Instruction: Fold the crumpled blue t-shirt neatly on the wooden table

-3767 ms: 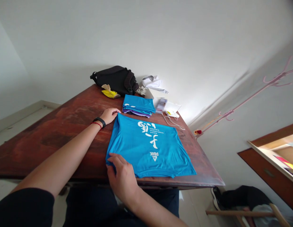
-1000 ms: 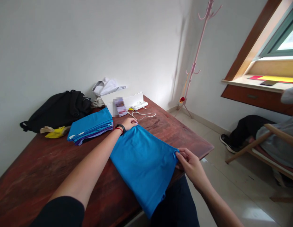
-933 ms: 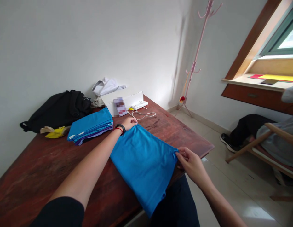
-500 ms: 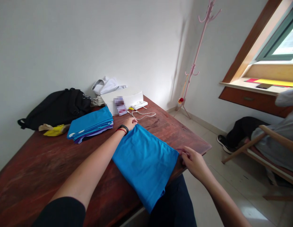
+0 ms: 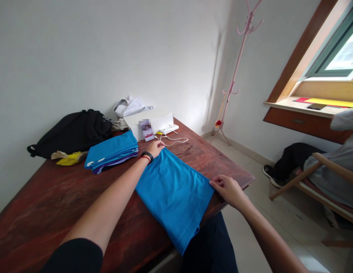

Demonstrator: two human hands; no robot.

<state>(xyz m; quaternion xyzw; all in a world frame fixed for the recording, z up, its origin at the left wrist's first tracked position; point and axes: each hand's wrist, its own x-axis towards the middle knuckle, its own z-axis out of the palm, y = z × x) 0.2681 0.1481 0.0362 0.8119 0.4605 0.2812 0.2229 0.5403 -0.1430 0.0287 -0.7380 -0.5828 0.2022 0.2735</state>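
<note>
A folded blue cloth (image 5: 176,193) lies across the table's right part, its near corner hanging over the front edge. My left hand (image 5: 155,148), with a black band and a red string at the wrist, is closed at the cloth's far corner. At the right corner, my right hand (image 5: 225,189) pinches the cloth's edge between thumb and fingers. Left of the cloth sits a stack of folded fabric (image 5: 112,151), blue on top with purple layers below.
On the wooden table (image 5: 51,204) lie a black backpack (image 5: 71,132), a yellow item (image 5: 68,158), a white box (image 5: 162,120) and a white cable (image 5: 176,141). A pink coat stand (image 5: 236,72) stands in the corner. Someone sits in a wooden chair (image 5: 336,167) at right.
My right hand has shifted slightly left, and its thumb and fingers now pinch the top of the cloth's right corner. My left hand stays at the far corner. The view has shifted a little.
</note>
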